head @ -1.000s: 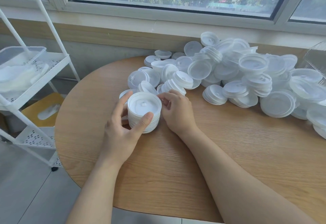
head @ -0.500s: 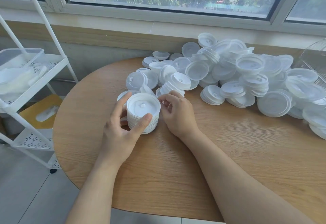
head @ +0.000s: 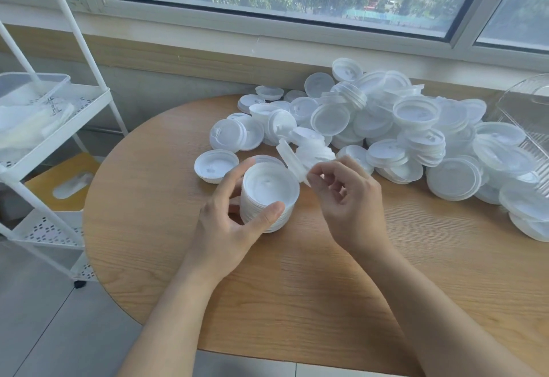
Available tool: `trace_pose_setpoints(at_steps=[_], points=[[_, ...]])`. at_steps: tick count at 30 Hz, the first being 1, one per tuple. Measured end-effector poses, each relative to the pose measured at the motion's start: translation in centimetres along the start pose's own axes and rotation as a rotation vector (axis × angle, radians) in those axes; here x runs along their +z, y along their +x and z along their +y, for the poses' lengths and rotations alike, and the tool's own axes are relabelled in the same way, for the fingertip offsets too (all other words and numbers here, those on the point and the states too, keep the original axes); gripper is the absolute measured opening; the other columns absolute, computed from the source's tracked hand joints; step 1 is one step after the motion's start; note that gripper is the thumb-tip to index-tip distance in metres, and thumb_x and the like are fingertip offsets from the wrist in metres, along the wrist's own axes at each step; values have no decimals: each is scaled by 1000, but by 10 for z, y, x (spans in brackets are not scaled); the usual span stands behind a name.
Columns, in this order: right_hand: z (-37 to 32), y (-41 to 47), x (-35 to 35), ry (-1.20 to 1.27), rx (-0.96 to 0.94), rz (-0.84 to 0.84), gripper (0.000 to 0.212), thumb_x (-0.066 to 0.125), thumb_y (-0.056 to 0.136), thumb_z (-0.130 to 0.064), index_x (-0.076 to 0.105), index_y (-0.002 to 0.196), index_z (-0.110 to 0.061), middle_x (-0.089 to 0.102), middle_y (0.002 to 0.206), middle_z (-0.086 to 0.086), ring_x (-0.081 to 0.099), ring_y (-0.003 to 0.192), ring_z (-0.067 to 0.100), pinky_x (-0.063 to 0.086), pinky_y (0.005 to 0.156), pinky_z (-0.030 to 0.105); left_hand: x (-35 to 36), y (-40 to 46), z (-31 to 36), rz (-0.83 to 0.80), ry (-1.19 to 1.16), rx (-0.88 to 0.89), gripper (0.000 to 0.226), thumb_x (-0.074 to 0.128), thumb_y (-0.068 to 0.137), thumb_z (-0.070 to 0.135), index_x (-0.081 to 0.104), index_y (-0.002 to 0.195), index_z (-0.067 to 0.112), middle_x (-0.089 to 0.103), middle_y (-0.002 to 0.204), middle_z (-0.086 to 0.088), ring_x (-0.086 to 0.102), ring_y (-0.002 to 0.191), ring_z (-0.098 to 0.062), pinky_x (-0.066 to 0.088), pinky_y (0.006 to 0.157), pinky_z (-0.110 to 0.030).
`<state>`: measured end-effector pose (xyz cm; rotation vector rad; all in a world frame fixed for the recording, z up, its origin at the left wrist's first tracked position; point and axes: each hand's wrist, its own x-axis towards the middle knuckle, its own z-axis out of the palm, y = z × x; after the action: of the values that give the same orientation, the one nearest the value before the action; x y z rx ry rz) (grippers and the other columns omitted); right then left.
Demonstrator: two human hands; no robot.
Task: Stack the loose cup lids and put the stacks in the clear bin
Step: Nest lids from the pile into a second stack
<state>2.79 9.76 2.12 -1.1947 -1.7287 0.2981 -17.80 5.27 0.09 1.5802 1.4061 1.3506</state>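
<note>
- Head view: left hand (head: pixel 228 222) cups the short stack of white plastic cup lids (head: pixel 269 197) on the round wooden desk (head: pixel 297 287).
- Right hand (head: pixel 347 195) pinches one thin translucent lid (head: pixel 289 161) by its rim; light, flexible, likely slippery.
- Loose lid heap (head: pixel 401 139) lies beyond.
- Clear ribbed bin (head: pixel 528 103) at far right; contents unclear.

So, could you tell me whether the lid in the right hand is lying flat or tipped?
Tipped: the lid stands nearly on edge, pinched by the right hand.
</note>
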Motion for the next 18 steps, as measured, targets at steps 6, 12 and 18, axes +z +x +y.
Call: trace_pose_setpoints(at_steps=[6,12,18], points=[[-3,-8,-23,-265,-380,20,12,68,101,-20,76,92,-17,62,87,-7,49,59,11,44,47,35,6,-2,0,-59,-20,-19,87,79,70,74,46,148,54,64,132,28,62,121,2,53,102,-31],[-6,-9,-35,-423,-603,-38,11,73,96,-8,76,94,-17,61,86,-3,48,58,16,42,42,36,7,-4,5,-100,-27,14,82,79,75,69,43,147,56,66,133,25,60,128,-1,52,105,-40],[-12,-10,-33,-334,-474,-131,15,64,103,-32,75,105,-23,60,99,-7,48,67,5,46,50,36,8,-4,3,-81,-36,15,87,79,74,71,43,151,52,68,132,21,65,123,-6,54,104,-42]])
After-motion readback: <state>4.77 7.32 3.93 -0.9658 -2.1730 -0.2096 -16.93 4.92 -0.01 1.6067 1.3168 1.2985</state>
